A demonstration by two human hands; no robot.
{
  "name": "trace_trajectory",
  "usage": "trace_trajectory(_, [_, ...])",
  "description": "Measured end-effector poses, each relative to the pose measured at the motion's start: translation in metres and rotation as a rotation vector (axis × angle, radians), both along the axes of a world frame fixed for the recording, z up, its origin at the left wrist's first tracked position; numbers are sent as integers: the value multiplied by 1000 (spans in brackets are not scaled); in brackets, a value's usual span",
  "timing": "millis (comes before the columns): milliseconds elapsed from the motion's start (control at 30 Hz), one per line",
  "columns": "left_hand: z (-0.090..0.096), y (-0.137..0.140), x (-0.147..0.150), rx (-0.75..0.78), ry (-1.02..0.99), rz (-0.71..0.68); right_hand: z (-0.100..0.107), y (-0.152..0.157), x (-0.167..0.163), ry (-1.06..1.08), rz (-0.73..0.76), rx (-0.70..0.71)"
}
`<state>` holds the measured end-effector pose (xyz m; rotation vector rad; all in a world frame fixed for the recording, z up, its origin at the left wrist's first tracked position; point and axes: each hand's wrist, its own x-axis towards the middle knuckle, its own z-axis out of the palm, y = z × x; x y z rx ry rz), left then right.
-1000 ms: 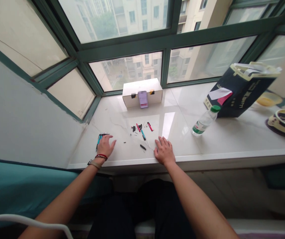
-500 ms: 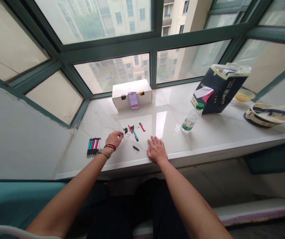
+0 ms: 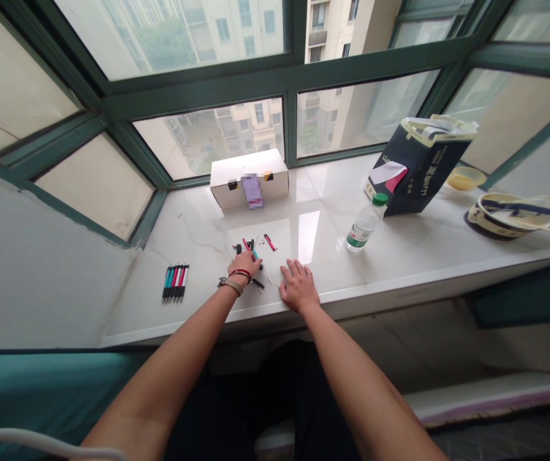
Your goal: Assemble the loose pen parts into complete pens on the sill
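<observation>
Pen parts point(image 3: 250, 244): a loose scatter on the sill point(image 3: 325, 275), centre of the frame, of black, red and teal pieces. One red barrel point(image 3: 270, 242) lies apart at the scatter's right edge; a black barrel point(image 3: 258, 283) lies nearer the front edge.

Left hand point(image 3: 244, 264): mine, palm down over the near side of the scatter, fingers bent beside a teal barrel point(image 3: 255, 255); from my feed I cannot tell whether they grip it. Red bracelet and pale band at the wrist.

Right hand point(image 3: 298, 285): mine, lying on the sill right of the parts, fingers outstretched and slightly spread, holding nothing.

Pens point(image 3: 175, 283): a neat upright row, left of centre.

White box point(image 3: 250, 161): upper centre, by the window.

Bottle point(image 3: 365, 225), green cap; dark bag point(image 3: 416, 173); bowl point(image 3: 498, 219): right side.
</observation>
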<state>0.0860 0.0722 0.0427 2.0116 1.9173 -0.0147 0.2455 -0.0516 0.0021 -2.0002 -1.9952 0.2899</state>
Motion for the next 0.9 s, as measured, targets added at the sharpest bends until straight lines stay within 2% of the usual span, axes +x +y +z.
trace_trajectory(267, [-13,7,-16,-35,-47,56,-1,0,0,9,0,10])
trace_trajectory(500, [-7,7,-39,115,-244,38,0,1,0,8,0,-3])
trace_trajectory(633, [-3,-15,-65,133,-492,88,-2,1,0,13,3,0])
trace_trajectory(733, [-7,-42,-85,106,-738,207,-3,1,0,14,-1,4])
trace_trajectory(900, [-21,-79,-104,291,-941,315,-3,1,0,7,-1,2])
